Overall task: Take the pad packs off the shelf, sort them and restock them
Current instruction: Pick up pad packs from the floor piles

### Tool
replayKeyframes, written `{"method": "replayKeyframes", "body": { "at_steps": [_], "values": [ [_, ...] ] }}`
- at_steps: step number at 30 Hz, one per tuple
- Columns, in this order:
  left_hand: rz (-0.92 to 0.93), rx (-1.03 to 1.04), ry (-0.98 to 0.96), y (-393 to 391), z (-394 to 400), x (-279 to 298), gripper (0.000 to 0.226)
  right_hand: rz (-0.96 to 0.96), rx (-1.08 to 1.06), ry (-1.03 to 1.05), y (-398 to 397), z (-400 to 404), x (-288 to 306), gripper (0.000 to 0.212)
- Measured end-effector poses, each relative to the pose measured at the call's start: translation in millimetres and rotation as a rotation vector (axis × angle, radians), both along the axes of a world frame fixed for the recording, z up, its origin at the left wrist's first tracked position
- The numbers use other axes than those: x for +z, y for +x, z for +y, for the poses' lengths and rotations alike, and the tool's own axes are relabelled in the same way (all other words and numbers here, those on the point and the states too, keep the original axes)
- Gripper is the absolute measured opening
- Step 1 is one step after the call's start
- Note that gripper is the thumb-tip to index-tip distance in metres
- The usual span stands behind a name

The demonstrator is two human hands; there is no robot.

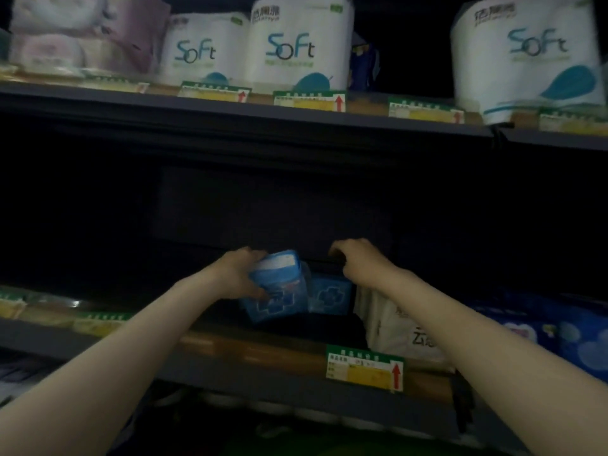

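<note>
My left hand (238,274) grips a blue pad pack (279,287) with a white cross mark, tilted at the middle of the dark middle shelf (263,353). A second blue pad pack (330,296) stands just behind and to the right of it. My right hand (358,260) reaches above that second pack with curled fingers. It is too dark to tell whether it holds anything. A white pack (398,324) sits under my right forearm.
White "Soft" tissue roll packs (296,44) and pink packs (82,34) line the upper shelf. Dark blue packs (552,327) lie at the right of the middle shelf. Green and yellow price tags (363,370) run along the shelf edges. The shelf's left part is dark.
</note>
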State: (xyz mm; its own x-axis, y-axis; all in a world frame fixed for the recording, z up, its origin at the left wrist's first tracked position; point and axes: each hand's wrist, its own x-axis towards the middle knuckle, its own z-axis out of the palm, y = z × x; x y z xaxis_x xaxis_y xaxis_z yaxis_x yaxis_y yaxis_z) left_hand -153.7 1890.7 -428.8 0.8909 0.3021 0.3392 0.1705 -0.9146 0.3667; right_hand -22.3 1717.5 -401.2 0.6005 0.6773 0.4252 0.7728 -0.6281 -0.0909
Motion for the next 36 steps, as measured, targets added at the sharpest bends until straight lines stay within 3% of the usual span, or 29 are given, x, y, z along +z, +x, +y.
{"method": "replayKeyframes", "body": {
  "at_steps": [5,9,11,14,18,23,25,29,31,36],
  "values": [
    [0.141,-0.131,0.009,43,-16,-11,0.068,0.037,0.125,-0.18,-19,-16,1,0.055],
    [0.007,-0.023,-0.01,74,-32,-26,0.071,0.027,0.037,-0.439,-21,-20,-14,0.052],
    [-0.07,0.095,-0.049,82,-34,-28,0.054,0.003,-0.018,-0.513,-14,-16,-20,0.048],
    [0.022,0.1,-0.016,89,-34,-30,0.036,-0.075,-0.14,-0.654,4,-3,-24,0.041],
    [0.204,0.02,0.02,86,-38,-35,0.052,-0.093,-0.258,-0.785,27,10,-26,0.046],
    [0.047,0.162,0.098,72,-41,-29,0.058,-0.07,-0.364,-0.888,34,20,-19,0.054],
    [-0.133,0.207,0.137,64,-47,-28,0.053,-0.134,-0.351,-0.845,29,17,-16,0.054],
    [-0.639,0.127,0.134,49,-74,-40,0.037,-0.458,-0.115,-0.331,4,-22,-16,0.064],
    [-0.798,0.037,0.181,43,-98,-53,0.029,-0.551,-0.063,-0.208,-13,-55,-26,0.06],
    [-0.837,-0.354,0.336,46,-195,-101,0.026,-0.525,0.098,0.057,-30,-194,-80,0.048]
  ]
}}
